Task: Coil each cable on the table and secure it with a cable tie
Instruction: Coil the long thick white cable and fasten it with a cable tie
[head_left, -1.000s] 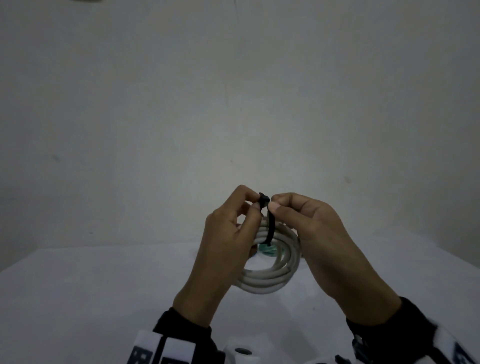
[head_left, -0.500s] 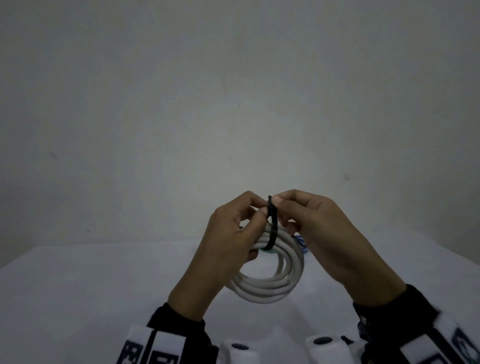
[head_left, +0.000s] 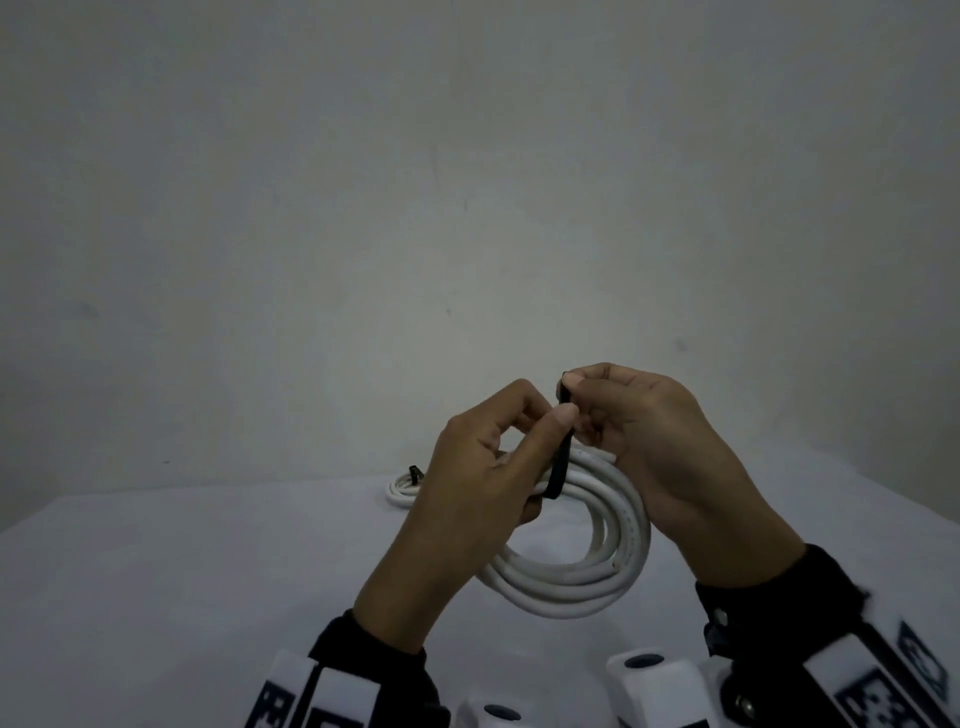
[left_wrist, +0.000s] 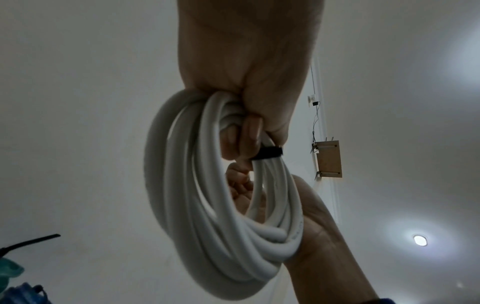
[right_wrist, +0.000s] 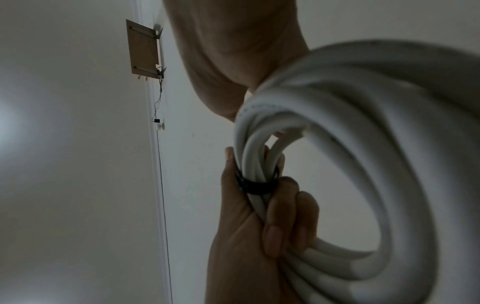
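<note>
- The left hand (head_left: 483, 467) grips the coiled white cable (head_left: 587, 551) with curled fingers, and its thumb presses against the black cable tie (head_left: 561, 462) that wraps the top of the coil.
- The right hand (head_left: 660, 447) pinches the upper end of the cable tie between thumb and forefinger; its other fingers are curled behind the coil.
- The coil is held in the air above the white surface (head_left: 182, 597), in front of the person, between both hands.
- A second coiled white cable (head_left: 402, 488) lies on the surface, far and to the left of the hands, with a dark tie on it.
- In the left wrist view, a loose black tie (left_wrist: 31, 241) and blue and green things show at the lower left edge; they are too blurred to name.
- A wooden board (right_wrist: 144, 49) is fixed high on the wall, with a thin wire hanging below it.
- Faint print runs along the cable jacket, but it is too small to read.
- The plain grey wall (head_left: 467, 208) stands behind the far edge of the surface.
</note>
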